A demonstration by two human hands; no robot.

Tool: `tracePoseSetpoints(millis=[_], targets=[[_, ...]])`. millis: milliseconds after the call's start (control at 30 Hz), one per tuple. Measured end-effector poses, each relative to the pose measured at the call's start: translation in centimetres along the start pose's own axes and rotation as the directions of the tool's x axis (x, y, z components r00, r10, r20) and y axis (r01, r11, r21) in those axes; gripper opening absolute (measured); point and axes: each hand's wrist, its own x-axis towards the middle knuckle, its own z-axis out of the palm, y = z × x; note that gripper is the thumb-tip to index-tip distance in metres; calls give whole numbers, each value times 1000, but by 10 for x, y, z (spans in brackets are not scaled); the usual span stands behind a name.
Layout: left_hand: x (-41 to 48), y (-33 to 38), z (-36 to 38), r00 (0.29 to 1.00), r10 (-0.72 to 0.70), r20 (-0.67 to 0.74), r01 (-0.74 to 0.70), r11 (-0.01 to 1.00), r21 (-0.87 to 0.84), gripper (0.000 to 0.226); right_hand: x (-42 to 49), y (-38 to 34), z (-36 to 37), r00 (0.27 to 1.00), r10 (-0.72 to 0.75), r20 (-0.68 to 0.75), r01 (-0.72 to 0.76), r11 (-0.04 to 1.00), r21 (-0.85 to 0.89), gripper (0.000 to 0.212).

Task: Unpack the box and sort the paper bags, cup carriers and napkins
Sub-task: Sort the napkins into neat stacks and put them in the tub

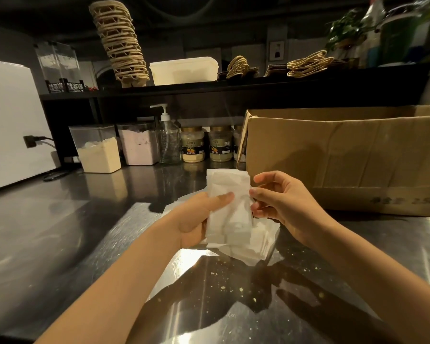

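My left hand (199, 219) grips a stack of white napkins (231, 214) above the steel counter, thumb across its front. My right hand (281, 202) pinches the stack's right edge with its fingertips. The open cardboard box (345, 157) stands just behind and to the right of my right hand. On the upper shelf a tall leaning stack of cup carriers (119, 43) sits at the left, and flat brown paper bags with twisted handles lie in two piles, paper bags (238, 68) and paper bags (308, 64).
A white lidded tub (184, 70) sits on the shelf between carriers and bags. Powder containers (99, 150), a pump bottle (168, 137) and jars (193, 145) line the counter's back. A white appliance (8, 125) stands at the left. Crumbs dot the steel counter (60, 232).
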Motion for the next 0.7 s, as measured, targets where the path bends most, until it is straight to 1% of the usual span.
tracePoseSetpoints(millis=[100, 167, 233, 367, 467, 533, 600, 700], targets=[[0, 6, -5, 988, 46, -150, -60, 994, -90, 31, 1, 0, -4, 997, 40, 63, -34, 995, -89, 18], [0, 8, -6, 972, 39, -232, -75, 986, -147, 24, 0, 1, -6, 988, 60, 140, -37, 986, -165, 15], [1, 7, -6, 960, 16, -279, -71, 980, -187, 22, 0, 2, -7, 977, 74, 199, -31, 976, -214, 12], [3, 6, -7, 948, 7, -319, -79, 974, -214, 18, 0, 2, -12, 953, 72, 295, 35, 940, -340, 17], [3, 6, -9, 939, 14, -343, -96, 970, -224, 19, 0, 3, -12, 932, 58, 359, 129, 870, -476, 24], [4, 6, -10, 936, 12, -352, -97, 970, -224, 24, -1, 3, -11, 900, 70, 431, 199, 812, -548, 28], [4, 6, -10, 935, 11, -354, -96, 970, -222, 27, -2, 5, -11, 861, 132, 491, 234, 754, -614, 34], [5, 6, -11, 934, 4, -358, -96, 966, -239, 24, -4, 10, -13, 815, 276, 509, 210, 678, -704, 48]])
